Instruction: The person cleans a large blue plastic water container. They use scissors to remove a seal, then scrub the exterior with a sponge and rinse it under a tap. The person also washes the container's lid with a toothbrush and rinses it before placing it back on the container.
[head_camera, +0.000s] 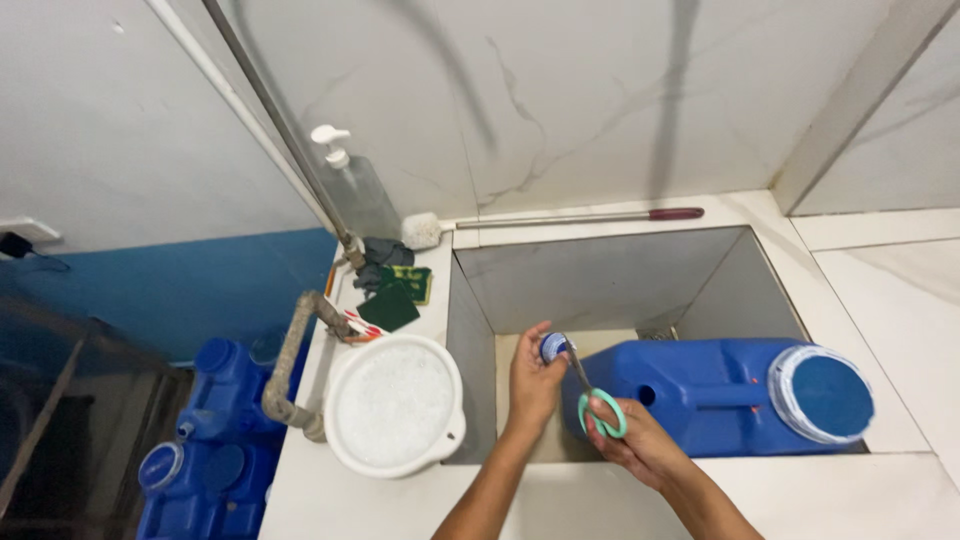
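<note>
A large blue water jug (720, 395) lies on its side in the deep square sink (600, 280), its wide blue cap (825, 395) pointing right. My left hand (532, 380) grips the jug's small spout cap (553, 346) at its left end. In my right hand (635, 440) is a pair of scissors with green handles (603, 412). Their blades reach up to the small cap.
A white bowl of foamy water (393, 405) stands on the counter left of the sink. A soap pump bottle (355, 185), green scouring pads (395, 300), a long-handled brush (560, 220) and a tap pipe (295, 360) are nearby. More blue jugs (210, 440) stand lower left.
</note>
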